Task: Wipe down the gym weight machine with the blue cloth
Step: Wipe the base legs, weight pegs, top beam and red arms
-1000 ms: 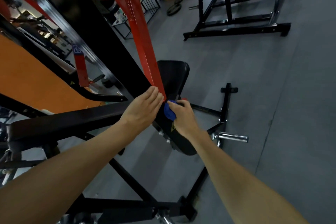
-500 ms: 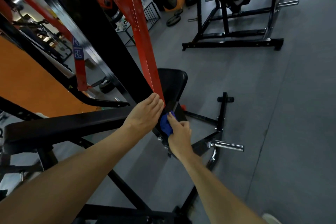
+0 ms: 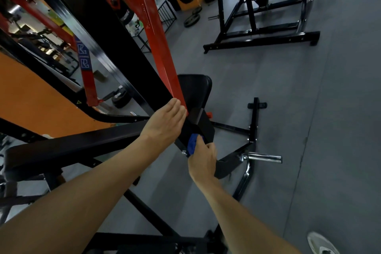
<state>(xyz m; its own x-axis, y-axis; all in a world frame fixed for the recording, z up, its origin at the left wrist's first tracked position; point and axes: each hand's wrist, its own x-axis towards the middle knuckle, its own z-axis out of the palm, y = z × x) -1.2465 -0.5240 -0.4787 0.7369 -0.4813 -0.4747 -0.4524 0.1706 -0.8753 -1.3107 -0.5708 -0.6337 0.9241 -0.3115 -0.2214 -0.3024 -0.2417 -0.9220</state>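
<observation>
The weight machine has a thick black slanted beam (image 3: 107,47) and a red bar (image 3: 156,33) running down to a black padded seat (image 3: 195,88). My left hand (image 3: 165,123) rests flat on the lower end of the black beam, fingers straight. My right hand (image 3: 203,159) grips the bunched blue cloth (image 3: 193,144) and presses it against the black frame just below the left hand. Most of the cloth is hidden under my fingers.
A chrome plate peg (image 3: 265,158) sticks out right of my right hand. A black padded bar (image 3: 72,148) crosses at left. Another black rack (image 3: 261,39) stands on the grey floor behind, with weight plates (image 3: 191,19) beside it. A shoe (image 3: 321,243) shows bottom right.
My right hand slid the blue cloth down the black frame, from beside the red bar's end to lower on the bracket. The left hand stayed put on the beam.
</observation>
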